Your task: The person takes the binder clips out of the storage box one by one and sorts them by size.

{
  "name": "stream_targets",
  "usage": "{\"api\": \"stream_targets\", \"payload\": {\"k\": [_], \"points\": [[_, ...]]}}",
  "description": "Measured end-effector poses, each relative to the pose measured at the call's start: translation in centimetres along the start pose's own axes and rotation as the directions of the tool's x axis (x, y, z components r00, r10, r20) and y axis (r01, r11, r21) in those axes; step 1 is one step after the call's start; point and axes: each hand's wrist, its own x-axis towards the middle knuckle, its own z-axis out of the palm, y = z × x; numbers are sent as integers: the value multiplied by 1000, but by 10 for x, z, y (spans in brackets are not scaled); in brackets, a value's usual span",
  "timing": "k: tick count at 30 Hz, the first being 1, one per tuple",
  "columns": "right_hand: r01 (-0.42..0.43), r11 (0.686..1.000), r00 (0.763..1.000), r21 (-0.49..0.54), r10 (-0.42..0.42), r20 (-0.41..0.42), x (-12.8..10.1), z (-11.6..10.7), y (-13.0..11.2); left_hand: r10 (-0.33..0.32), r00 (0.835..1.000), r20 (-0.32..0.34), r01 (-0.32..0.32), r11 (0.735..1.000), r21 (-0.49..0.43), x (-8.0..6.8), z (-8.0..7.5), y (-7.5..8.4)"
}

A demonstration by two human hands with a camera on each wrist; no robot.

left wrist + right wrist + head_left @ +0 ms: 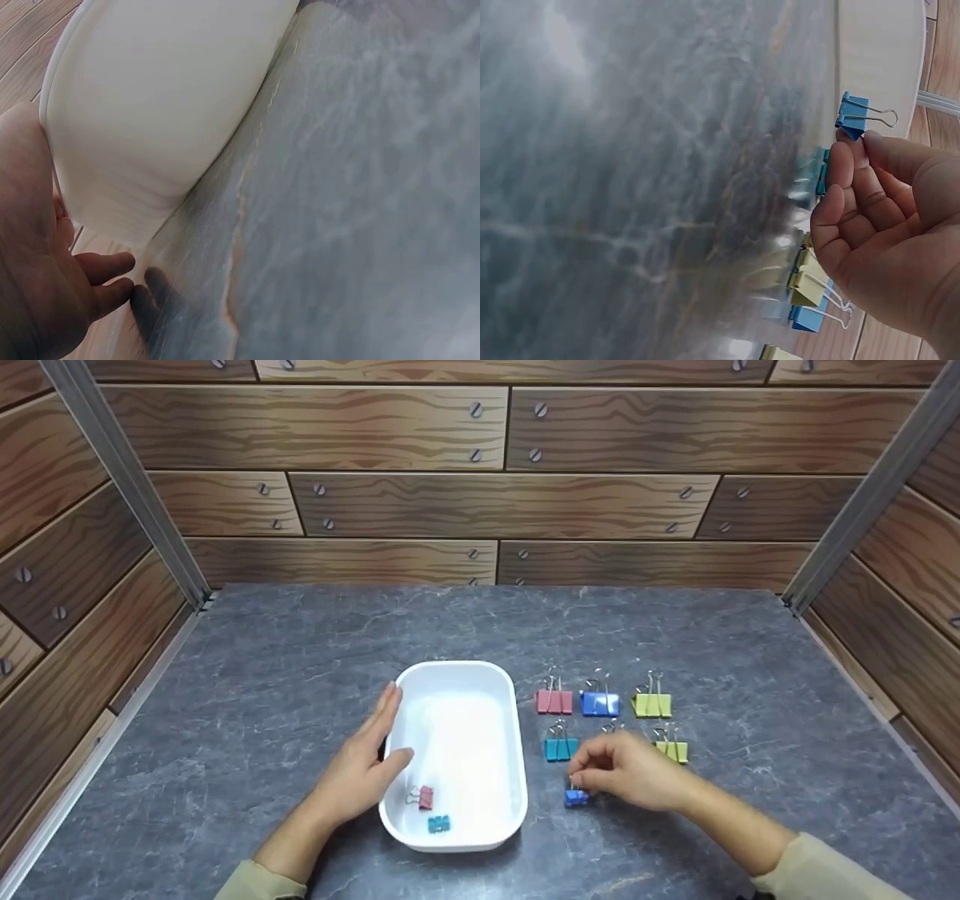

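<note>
While the flat left hand [358, 765] rests against the white tray [517, 735], the right hand [626, 771] pinches a small blue clip [576, 798] at its fingertips.

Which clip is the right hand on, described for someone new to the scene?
Find the white tray on the grey table; coloured binder clips lie to its right. Nearest the tray's front right corner is a small blue clip, pinched by the right hand. It lies alone, nearer the person than the rows.

Grey marbled counter [300, 675], boxed in by wood-plank walls [495, 502] with screw heads. Metal posts [127, 487] in back corners. Back row of clips: pink clip [554, 701], blue clip [600, 703], yellow-green clip [652, 704]. Row nearer: teal clip [560, 748], second yellow-green clip [673, 750], partly hidden.
</note>
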Motion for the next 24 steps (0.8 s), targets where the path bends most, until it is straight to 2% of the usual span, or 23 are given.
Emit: {"api": "stream_targets", "payload": {"k": [9, 24], "points": [[-22, 1000, 1000, -5, 22, -9, 1, 2, 3, -15, 1000, 3, 15, 1000, -10, 0, 0, 1], [-51, 998, 998, -28, 50, -35, 2, 7, 6, 10, 1000, -7, -10, 1000, -1, 0, 0, 1]]}}
